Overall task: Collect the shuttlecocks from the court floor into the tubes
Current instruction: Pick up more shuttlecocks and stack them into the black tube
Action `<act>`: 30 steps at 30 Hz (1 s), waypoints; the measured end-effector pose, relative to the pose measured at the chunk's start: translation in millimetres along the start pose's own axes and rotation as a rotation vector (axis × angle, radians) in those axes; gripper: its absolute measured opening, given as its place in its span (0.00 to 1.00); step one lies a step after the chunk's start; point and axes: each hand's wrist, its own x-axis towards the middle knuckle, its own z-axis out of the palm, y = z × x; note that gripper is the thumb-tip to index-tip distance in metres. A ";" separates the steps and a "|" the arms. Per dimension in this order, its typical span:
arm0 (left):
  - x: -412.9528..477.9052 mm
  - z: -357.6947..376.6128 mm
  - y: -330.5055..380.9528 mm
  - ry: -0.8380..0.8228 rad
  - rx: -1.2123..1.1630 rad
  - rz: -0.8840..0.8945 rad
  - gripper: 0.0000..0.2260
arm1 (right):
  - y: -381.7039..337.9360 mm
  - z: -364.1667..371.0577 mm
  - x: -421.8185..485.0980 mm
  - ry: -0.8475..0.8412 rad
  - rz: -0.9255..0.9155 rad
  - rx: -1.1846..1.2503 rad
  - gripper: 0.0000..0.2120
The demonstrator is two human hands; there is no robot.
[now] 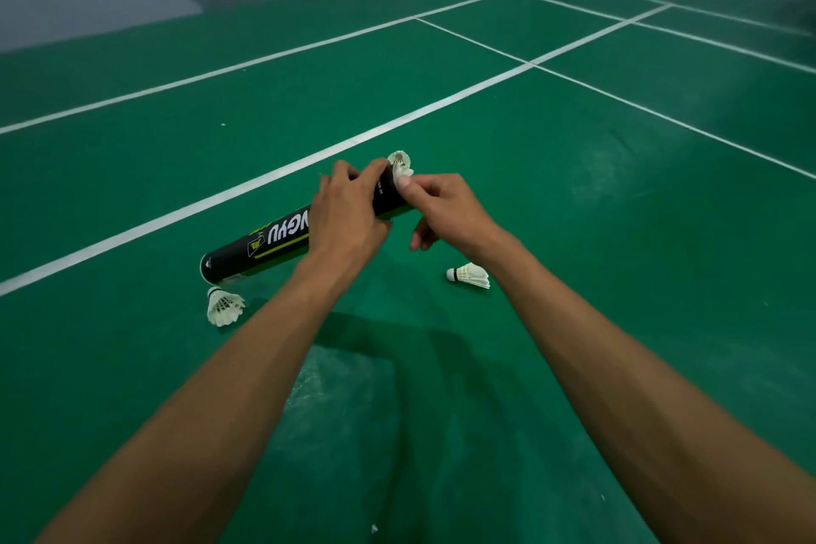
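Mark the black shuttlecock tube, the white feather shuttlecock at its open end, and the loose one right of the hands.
Black shuttlecock tube (265,241): head view, printed side wall.
White feather shuttlecock at its open end (399,160): head view, feather skirt.
Loose white shuttlecock (474,276): head view, feathers.

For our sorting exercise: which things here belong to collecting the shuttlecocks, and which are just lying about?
Job: black shuttlecock tube in the left hand; shuttlecock at the tube mouth, pinched by the right hand; shuttlecock by the tube base; shuttlecock lying at right.
Lying about: white scrap on the floor; white court lines.
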 end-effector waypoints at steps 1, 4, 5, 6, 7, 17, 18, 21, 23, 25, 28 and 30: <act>-0.6 0.5 -0.7 -0.002 -0.005 0.000 0.35 | -1.7 0.4 -1.6 -0.040 0.020 0.013 0.19; -1.6 0.5 -3.3 -0.007 -0.009 -0.007 0.36 | -4.9 -2.5 -5.7 -0.073 0.015 0.012 0.22; -1.3 0.0 -4.0 -0.005 -0.012 -0.010 0.36 | -6.0 -4.6 -6.3 -0.019 -0.007 0.002 0.23; -0.9 -0.7 -4.4 0.000 -0.016 -0.011 0.36 | -7.4 -7.3 -6.2 0.060 -0.027 0.004 0.24; -0.2 -1.5 -4.8 0.007 -0.022 -0.011 0.36 | -9.6 -10.6 -6.3 0.136 -0.040 0.017 0.26; 2.4 -4.6 -4.7 0.028 -0.024 -0.002 0.35 | -17.7 -19.6 -9.7 0.002 -0.030 -0.074 0.27; 1.9 -4.6 -4.5 0.025 -0.027 -0.004 0.35 | -17.6 -18.0 -10.2 -0.006 -0.028 -0.072 0.26; 0.1 -4.0 -5.7 0.015 -0.022 -0.007 0.35 | -19.5 -15.7 -10.8 -0.027 -0.033 -0.070 0.23; -1.0 -3.8 -7.8 0.014 -0.012 -0.001 0.35 | -20.9 -15.2 -11.0 -0.046 -0.031 -0.071 0.21; -1.2 -4.2 -9.8 0.018 -0.012 0.001 0.35 | -21.8 -14.2 -11.5 -0.072 -0.016 -0.075 0.19; -1.2 -4.3 -10.6 0.023 -0.001 0.004 0.34 | -22.5 -13.5 -12.6 -0.105 0.019 -0.084 0.21; -1.6 -4.0 -10.7 0.021 0.003 0.007 0.34 | -22.3 -14.5 -12.6 -0.118 0.032 -0.093 0.23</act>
